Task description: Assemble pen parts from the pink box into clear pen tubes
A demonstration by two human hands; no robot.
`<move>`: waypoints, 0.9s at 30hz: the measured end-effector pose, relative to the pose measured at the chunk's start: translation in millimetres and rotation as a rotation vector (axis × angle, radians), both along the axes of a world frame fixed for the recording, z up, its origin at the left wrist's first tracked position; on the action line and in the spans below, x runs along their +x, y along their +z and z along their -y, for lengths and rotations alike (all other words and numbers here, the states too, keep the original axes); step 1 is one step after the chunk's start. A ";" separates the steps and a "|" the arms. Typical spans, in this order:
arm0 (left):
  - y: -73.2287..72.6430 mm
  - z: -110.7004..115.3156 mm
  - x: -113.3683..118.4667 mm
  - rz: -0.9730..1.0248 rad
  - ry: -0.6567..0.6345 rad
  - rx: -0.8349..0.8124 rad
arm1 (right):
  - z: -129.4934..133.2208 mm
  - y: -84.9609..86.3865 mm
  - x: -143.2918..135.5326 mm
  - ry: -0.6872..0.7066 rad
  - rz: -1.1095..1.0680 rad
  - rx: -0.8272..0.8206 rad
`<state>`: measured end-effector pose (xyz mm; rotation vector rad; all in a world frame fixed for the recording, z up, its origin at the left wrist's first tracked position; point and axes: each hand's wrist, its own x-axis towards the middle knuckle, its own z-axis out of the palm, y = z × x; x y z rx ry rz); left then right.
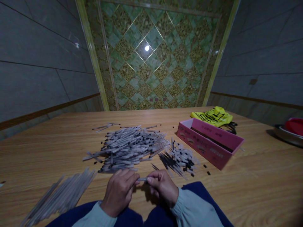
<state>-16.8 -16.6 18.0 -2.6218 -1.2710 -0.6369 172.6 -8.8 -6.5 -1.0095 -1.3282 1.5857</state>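
My left hand (pixel 120 189) and my right hand (pixel 162 186) meet low in the middle, just above the table's near edge. Between them runs a thin grey pen-like stick (pixel 142 179), its left end pinched by my left fingers and its right end by my right thumb and fingertips. Beyond my hands lies a big heap of slim grey sticks with black ends (pixel 132 146). Close to my right hand is a smaller pile of short whitish pieces (pixel 183 156), with thin black rods (pixel 170 161) beside it. Long translucent tubes (pixel 68 190) lie side by side left of my left hand.
A pink open box (pixel 205 143) stands on the wooden table (pixel 260 176) to the right, with a yellow bag (pixel 213 116) behind it. Small black bits (pixel 206 169) are scattered nearby. At the far right edge sits a metal basin (pixel 287 135) with something red in it.
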 end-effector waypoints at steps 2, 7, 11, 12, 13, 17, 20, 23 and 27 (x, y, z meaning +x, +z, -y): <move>0.8 -0.5 0.9 0.004 -0.005 -0.041 | 1.0 4.9 3.3 0.008 0.041 0.074; 4.7 -3.7 5.0 0.046 0.065 -0.251 | 5.4 16.9 11.7 -0.066 0.408 0.587; 2.6 -7.3 5.4 0.261 0.051 -0.530 | 6.2 16.4 17.2 -0.048 0.655 0.971; 0.6 -8.5 4.4 0.367 0.011 -0.653 | 6.4 16.2 18.4 -0.023 0.684 1.044; -1.8 -9.7 2.7 0.478 -0.040 -0.797 | 7.0 16.9 19.8 0.001 0.701 1.114; -12.8 -15.3 -8.0 0.733 -0.181 -1.222 | 8.8 29.6 31.3 -0.032 0.649 1.262; -15.8 -19.6 -14.8 0.983 -0.085 -1.226 | 1.1 39.1 49.9 -0.359 0.622 1.163; -9.9 -20.6 -16.5 1.318 -0.012 -1.091 | -17.4 35.3 75.0 -0.722 0.797 0.898; 2.1 -15.9 -13.1 1.580 0.027 -1.007 | -40.6 17.0 105.2 -0.840 1.198 0.597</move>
